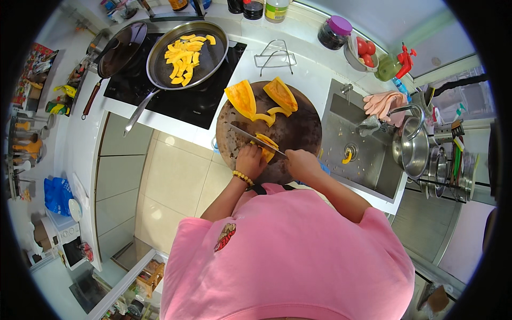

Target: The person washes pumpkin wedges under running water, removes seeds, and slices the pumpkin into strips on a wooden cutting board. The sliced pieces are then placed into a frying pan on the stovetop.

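Observation:
A round wooden cutting board lies before me. My right hand grips the handle of a kitchen knife, whose blade points to the upper left across a pumpkin piece. My left hand, with a beaded bracelet at the wrist, presses on that piece close to the blade; its fingertips are partly hidden. Farther up the board rest two large pumpkin wedges, one on the left and one on the right. Curved pumpkin slices lie just below them.
A frying pan holding many pumpkin slices sits on the black cooktop, beside a lidded pan. Behind the board stands a wire rack. The sink at right has scraps around its drain, with a steel bowl beyond.

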`<action>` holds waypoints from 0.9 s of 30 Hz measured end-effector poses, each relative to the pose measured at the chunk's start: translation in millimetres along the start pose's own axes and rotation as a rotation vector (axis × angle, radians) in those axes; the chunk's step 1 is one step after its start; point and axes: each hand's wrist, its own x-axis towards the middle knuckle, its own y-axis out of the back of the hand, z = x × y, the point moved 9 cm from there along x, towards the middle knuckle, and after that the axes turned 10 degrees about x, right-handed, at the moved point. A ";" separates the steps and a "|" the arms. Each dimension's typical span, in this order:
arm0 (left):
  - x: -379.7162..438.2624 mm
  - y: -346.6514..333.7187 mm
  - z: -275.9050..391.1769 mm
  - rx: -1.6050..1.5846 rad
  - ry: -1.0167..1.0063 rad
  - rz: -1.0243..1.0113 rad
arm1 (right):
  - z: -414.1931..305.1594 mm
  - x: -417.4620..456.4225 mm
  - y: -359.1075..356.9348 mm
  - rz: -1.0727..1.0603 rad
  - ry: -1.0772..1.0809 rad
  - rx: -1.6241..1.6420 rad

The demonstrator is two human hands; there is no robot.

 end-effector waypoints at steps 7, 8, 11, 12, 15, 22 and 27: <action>2.6 -2.7 4.5 -0.015 -0.008 -0.056 | 14.2 32.6 -42.5 0.136 0.044 0.056; 0.7 -1.1 5.1 -0.017 -0.004 -0.063 | 15.0 31.1 -41.3 0.108 0.031 0.047; -0.6 1.7 2.2 0.001 -0.012 -0.049 | -9.2 13.0 -10.0 0.060 0.009 0.040; -0.6 2.2 3.6 0.003 -0.018 -0.038 | -10.7 2.6 0.7 0.073 0.002 0.044; -0.8 0.5 3.5 0.017 0.004 -0.059 | 7.1 12.1 -25.2 0.094 -0.026 0.050; -3.8 -1.8 0.3 -0.005 -0.022 -0.034 | -3.3 32.6 -36.5 0.072 0.005 0.048; -7.9 -5.1 -2.7 -0.002 -0.008 -0.049 | -9.2 6.8 -10.8 0.069 -0.045 0.053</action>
